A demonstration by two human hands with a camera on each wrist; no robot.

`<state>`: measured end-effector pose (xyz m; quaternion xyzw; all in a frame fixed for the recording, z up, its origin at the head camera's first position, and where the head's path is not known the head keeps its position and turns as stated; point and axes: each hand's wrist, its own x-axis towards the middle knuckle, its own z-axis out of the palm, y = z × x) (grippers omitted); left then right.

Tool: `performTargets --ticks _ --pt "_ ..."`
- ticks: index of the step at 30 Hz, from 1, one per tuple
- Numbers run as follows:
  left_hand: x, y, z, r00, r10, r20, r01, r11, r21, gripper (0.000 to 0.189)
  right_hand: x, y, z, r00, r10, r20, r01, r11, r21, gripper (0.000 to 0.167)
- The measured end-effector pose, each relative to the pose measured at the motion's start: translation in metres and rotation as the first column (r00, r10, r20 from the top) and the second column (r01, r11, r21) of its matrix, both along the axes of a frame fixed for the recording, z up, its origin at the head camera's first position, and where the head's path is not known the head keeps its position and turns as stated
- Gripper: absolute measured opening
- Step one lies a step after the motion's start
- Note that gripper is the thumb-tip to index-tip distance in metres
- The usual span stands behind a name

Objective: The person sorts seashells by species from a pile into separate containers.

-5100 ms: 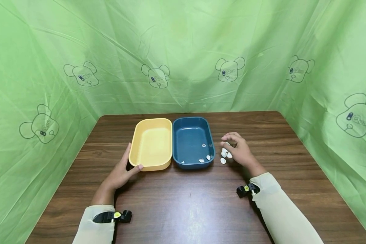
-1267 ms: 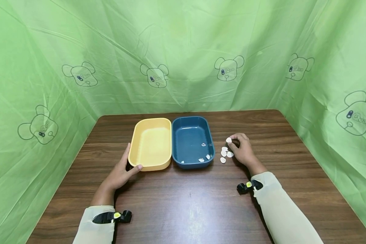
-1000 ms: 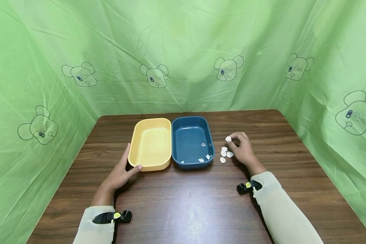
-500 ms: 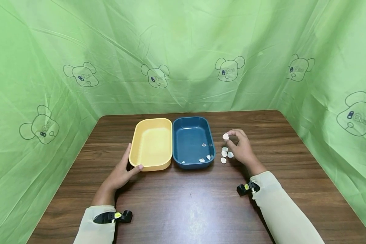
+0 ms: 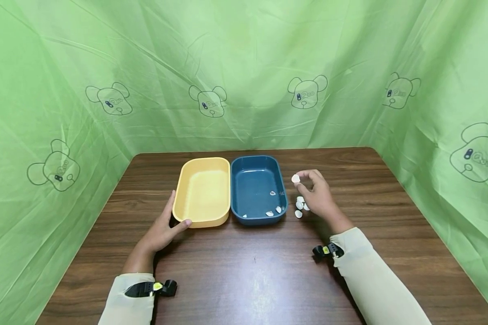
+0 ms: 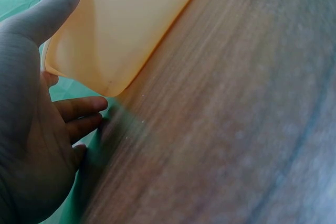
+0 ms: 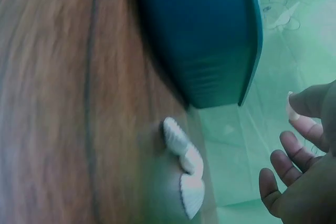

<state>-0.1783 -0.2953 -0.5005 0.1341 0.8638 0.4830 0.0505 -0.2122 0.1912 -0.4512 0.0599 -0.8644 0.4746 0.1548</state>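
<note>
A small white seashell [image 5: 295,178] is pinched between the thumb and index finger of my right hand [image 5: 318,195], raised just right of the blue tray [image 5: 252,178]. The right wrist view shows the pinched shell [image 7: 292,107] edge-on, with the other fingers loosely bent. Below that hand, several white ribbed seashells [image 7: 192,192] lie close together on the table. More small shells [image 5: 269,213] lie inside the blue tray, mostly toward its near side. My left hand [image 5: 158,232] holds the near left corner of the yellow tray [image 5: 201,194], thumb at the front rim and fingers along the left side.
The yellow and blue trays stand side by side on a dark wooden table [image 5: 244,262]. A green curtain [image 5: 252,67] printed with bear heads hangs behind the table and along both sides. Each wrist carries a black strapped camera [image 5: 168,288].
My right hand has picked up a shell from the pile and lifted it away from me and leftward, toward the blue tray. The left hand and both trays have stayed in place.
</note>
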Motion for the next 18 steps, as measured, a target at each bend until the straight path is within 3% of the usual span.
performTargets --ticks 6,18 --pt "0.000 0.000 0.000 1.000 0.002 -0.001 -0.002 1.000 -0.002 0.117 0.001 -0.013 0.010 1.000 -0.024 -0.016 0.024 1.000 0.008 0.022" --pt "0.001 0.000 0.000 1.000 0.004 0.005 -0.004 1.000 -0.005 0.117 0.003 -0.044 0.026 0.999 0.036 -0.018 -0.036 0.999 -0.034 0.021"
